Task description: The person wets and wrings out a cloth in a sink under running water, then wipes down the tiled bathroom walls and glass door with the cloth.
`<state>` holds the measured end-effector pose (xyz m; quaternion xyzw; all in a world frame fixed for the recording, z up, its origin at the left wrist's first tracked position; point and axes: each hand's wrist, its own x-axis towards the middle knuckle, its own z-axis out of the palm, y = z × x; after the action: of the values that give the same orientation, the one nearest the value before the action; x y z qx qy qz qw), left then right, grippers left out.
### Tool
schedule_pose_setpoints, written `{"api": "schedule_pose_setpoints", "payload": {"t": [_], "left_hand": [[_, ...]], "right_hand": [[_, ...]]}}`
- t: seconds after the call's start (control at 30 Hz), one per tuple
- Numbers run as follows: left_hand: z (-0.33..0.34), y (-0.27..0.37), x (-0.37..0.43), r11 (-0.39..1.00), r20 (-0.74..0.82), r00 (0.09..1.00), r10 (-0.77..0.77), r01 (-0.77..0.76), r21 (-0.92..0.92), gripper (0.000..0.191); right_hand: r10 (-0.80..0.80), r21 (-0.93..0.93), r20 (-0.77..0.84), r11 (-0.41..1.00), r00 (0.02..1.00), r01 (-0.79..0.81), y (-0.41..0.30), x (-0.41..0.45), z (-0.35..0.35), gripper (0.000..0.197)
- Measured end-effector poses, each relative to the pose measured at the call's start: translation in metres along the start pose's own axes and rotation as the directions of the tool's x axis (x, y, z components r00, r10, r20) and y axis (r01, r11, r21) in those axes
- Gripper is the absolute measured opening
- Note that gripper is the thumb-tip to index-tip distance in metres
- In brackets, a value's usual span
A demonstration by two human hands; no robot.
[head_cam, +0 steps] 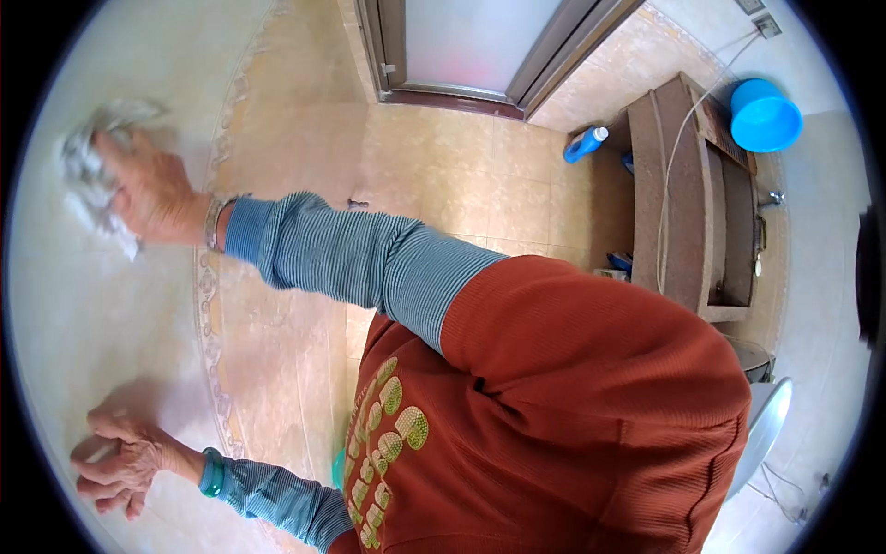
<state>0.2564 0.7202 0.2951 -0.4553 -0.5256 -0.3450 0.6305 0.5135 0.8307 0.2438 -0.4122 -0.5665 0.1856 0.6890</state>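
Observation:
My right hand (156, 187) presses a crumpled, whitish grey cloth (86, 166) against the pale wall tiles (76, 311). Both the cloth and the fingers are somewhat blurred, and the cloth partly hides the fingertips. Lower in the picture, my left hand (124, 460) is at the same wall with its fingers spread and nothing seen in them. Whether its palm rests flat on the tile I cannot tell. Between the pale tiles and the tan ones runs a patterned border strip (208, 284). A green bangle (212, 472) circles my left wrist.
A framed door with a frosted pane (477, 45) stands at the top. On the tiled floor (450, 152) is a blue bottle (585, 144) with a white cap, beside a brown stone sink unit (654, 187). A blue basin (765, 114) sits there, and a pale cable (671, 166) hangs across the unit.

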Motion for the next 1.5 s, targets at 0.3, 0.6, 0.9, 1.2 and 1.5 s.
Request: {"api": "schedule_pose_setpoints", "payload": {"t": [0.3, 0.6, 0.9, 1.2, 1.5], "left_hand": [[0.015, 0.016, -0.006, 0.999, -0.079, 0.997, -0.015, 0.01, -0.053, 0.055], [-0.005, 0.025, 0.011, 0.994, -0.092, 0.992, -0.086, 0.08, -0.07, 0.049], [-0.027, 0.041, 0.012, 0.978, 0.086, 0.979, -0.188, 0.194, -0.071, 0.051], [-0.025, 0.043, 0.015, 0.977, 0.059, 0.982, -0.181, 0.187, -0.099, 0.05], [-0.029, 0.043, 0.012, 0.97, 0.101, 0.976, -0.192, 0.205, -0.132, 0.05]], "right_hand": [[0.288, 0.001, -0.02, 0.958, 0.958, -0.288, 0.029, 0.024, -0.016, 0.07], [-0.088, 0.11, 0.388, 0.993, 0.917, 0.049, -0.108, 0.019, 0.018, 0.073], [-0.447, -0.157, -0.04, 0.886, 0.894, 0.436, -0.117, 0.133, 0.011, 0.059], [-0.354, 0.02, -0.012, 0.935, 0.935, 0.354, -0.089, 0.155, 0.012, 0.063], [-0.828, -0.006, 0.267, 0.51, 0.492, 0.86, -0.157, 0.059, 0.044, 0.07]]}}
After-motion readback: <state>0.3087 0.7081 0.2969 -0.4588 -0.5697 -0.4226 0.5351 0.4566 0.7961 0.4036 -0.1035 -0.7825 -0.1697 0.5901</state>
